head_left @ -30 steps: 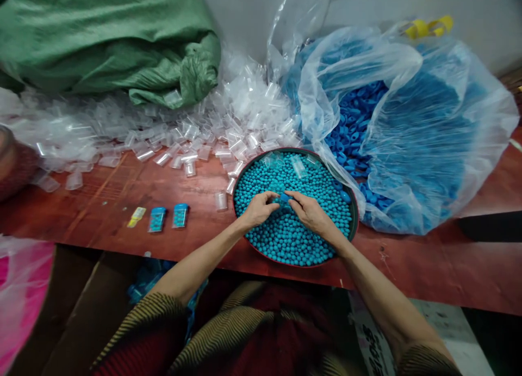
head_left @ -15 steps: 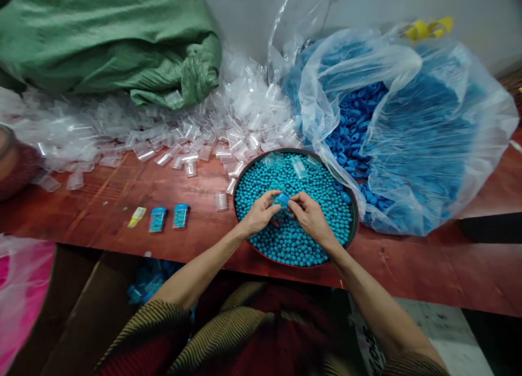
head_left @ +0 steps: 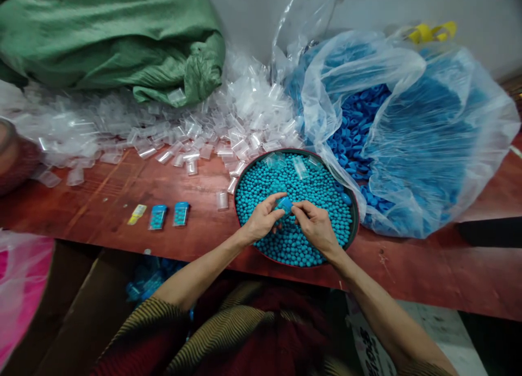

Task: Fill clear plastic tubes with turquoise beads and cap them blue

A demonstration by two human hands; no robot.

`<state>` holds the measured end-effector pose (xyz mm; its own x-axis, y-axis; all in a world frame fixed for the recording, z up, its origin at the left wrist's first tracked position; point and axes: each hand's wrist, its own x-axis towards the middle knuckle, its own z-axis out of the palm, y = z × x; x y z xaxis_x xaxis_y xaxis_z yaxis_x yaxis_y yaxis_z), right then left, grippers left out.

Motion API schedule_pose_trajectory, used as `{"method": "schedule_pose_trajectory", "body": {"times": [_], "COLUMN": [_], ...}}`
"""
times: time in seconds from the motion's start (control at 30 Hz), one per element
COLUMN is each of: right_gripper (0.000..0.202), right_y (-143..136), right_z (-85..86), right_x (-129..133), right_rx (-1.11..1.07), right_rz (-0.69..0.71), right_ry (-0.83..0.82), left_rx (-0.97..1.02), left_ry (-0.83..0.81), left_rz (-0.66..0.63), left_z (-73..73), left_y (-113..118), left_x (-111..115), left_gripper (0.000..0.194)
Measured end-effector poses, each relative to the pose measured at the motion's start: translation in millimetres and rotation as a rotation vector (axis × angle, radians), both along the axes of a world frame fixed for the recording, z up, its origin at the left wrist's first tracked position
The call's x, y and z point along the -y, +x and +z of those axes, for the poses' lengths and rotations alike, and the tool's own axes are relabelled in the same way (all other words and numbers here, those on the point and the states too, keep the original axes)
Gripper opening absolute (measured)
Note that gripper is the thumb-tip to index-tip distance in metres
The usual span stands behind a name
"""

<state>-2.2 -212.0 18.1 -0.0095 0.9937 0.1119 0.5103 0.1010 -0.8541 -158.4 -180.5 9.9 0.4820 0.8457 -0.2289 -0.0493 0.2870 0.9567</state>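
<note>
Over a round tray [head_left: 358, 229] of blue beads [head_left: 302, 245], both hands meet at a small clear plastic container with a blue cap [head_left: 284, 204]. My left hand [head_left: 260, 222] is closed around its body, the thumb in front and the index finger stretched along the top. From the other side, my right hand [head_left: 316, 225] pinches the cap's right edge between thumb and fingertips. How full the held container is stays hidden by the fingers. Two similar blue-capped containers of beads, one [head_left: 157, 217] beside the other [head_left: 181, 214], rest on the red table left of the tray.
A heap of clear plastic containers [head_left: 244, 120] spreads behind the tray, below a green sack [head_left: 110, 38]. To the right, an open plastic bag [head_left: 432, 142] holds blue caps [head_left: 354, 128]. A small yellow-and-white piece [head_left: 137, 214] lies at left on the table [head_left: 101, 202].
The held container has shifted slightly down and right and tilted. My right fingers have drawn a little lower and right at the cap's edge. The left index finger is straighter.
</note>
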Motion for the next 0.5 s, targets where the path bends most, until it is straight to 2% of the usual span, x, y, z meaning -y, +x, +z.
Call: {"method": "schedule_pose_trajectory", "body": {"times": [0.17,0.27,0.33,0.4,0.5], "right_gripper": [0.021,0.021,0.021,0.021,0.036], "right_y": [0.7,6.0,13.8,22.4,27.9], "right_z": [-5.9,-7.6,-5.8,-2.8,-0.3], "right_x": [1.3,2.3,1.4,-0.8,-4.2], "right_rx": [-0.011,-0.029,-0.069,-0.155,-0.342], "right_rz": [0.103,0.139,0.197,0.251,0.207], "right_ry": [-0.004,-0.014,-0.054,-0.165,-0.311], "left_rx": [-0.045,-0.064,-0.063,-0.062,-0.059], "left_ry": [-0.001,-0.006,-0.028,-0.037,-0.016], "left_rz": [0.052,0.070,0.013,-0.095,-0.195], "left_z": [0.0,-1.4,-3.5,-6.0,-7.6], "left_y": [0.6,-1.4,-5.8,-10.8,-13.7], "left_x": [4.8,6.2,5.9,5.8,9.0], "left_gripper": [0.034,0.033,0.035,0.036,0.036]}}
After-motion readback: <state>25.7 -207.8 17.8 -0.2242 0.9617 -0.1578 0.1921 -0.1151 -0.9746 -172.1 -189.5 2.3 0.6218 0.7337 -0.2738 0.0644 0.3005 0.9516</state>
